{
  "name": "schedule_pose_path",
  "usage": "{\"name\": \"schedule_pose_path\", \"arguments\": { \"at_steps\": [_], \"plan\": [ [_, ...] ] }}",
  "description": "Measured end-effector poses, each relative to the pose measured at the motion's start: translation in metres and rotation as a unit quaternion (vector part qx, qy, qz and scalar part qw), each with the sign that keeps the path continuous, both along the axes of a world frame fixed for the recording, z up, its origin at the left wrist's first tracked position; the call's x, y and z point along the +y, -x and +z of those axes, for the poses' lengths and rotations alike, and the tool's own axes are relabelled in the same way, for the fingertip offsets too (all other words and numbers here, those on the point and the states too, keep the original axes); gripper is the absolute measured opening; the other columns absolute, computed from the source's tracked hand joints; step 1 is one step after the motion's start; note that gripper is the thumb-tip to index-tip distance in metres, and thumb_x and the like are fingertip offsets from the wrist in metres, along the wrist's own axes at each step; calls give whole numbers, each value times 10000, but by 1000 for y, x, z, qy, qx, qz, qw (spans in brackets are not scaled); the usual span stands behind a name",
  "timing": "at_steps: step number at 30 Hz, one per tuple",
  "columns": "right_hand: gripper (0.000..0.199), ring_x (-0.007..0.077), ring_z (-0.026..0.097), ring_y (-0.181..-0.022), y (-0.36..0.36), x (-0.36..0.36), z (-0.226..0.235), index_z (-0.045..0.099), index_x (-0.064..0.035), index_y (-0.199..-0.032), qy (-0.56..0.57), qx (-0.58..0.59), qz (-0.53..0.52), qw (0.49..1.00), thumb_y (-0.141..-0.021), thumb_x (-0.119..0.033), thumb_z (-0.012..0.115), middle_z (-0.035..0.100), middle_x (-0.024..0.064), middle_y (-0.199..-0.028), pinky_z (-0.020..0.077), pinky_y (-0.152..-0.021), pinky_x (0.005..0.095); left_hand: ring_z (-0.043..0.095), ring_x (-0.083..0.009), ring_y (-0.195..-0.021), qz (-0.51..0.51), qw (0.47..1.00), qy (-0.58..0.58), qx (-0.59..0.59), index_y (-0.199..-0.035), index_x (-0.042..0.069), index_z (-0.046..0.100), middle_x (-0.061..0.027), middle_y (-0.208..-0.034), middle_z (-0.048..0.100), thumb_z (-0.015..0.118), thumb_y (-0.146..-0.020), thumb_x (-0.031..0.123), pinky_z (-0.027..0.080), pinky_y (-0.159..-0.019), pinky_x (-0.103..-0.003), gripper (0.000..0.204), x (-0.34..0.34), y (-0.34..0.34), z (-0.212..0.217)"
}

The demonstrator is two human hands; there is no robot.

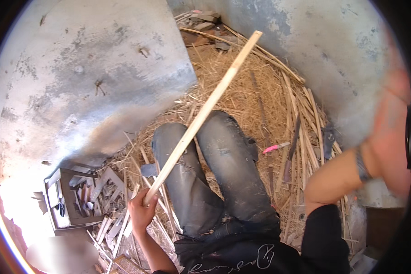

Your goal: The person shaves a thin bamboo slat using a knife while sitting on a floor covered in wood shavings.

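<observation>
Rough grey concrete walls (100, 77) close in a corner whose floor is deep in straw and split cane strips (301, 132). The person sits with legs in grey jeans (223, 169) stretched out. The left hand (141, 211) is closed around the lower end of 1 long pale wooden strip (203, 112), which slants up over the knees toward the far wall. The right hand (392, 141) is raised near the lens and blurred; I cannot tell its grip. A pink-handled knife (273, 148) lies beside the right leg. The strip seems held for inspection; working it further would call for a steady left grip.
</observation>
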State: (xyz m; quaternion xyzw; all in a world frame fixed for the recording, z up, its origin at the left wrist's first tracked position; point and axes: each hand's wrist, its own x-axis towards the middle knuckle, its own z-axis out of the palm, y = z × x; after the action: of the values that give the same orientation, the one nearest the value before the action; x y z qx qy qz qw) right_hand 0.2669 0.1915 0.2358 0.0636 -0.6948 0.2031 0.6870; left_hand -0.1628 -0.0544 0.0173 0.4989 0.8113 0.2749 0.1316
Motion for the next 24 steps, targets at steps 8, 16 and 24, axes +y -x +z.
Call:
{"name": "schedule_pose_path", "arguments": {
  "at_steps": [8,16,24],
  "plan": [
    [590,381,616,-1210,-31,130,-445,526,-23,-1447,551,-412,-376,621,-927,-278,634,652,223,-1313,465,-1046,444,671,-192,-559,14,993,54,-100,-917,-23,718,-120,-621,682,755,-915,281,481,-538,-342,306,-21,16,-6],
    [489,449,559,-1288,-27,40,-592,592,-112,-1350,689,-452,-399,402,-909,-311,657,581,260,-1391,463,-1061,485,599,-146,-466,27,998,41,-43,-862,18,736,-45,-556,633,776,-921,308,450,-476,-318,299,16,-30,3],
    [234,375,682,-959,-64,9,-620,612,-22,-1101,646,-182,-603,431,-876,-82,599,682,242,-1136,531,-855,458,648,-411,-563,15,999,38,4,-960,21,663,-185,-563,605,679,-933,234,492,-571,-491,216,46,-84,40]
  ]
}}
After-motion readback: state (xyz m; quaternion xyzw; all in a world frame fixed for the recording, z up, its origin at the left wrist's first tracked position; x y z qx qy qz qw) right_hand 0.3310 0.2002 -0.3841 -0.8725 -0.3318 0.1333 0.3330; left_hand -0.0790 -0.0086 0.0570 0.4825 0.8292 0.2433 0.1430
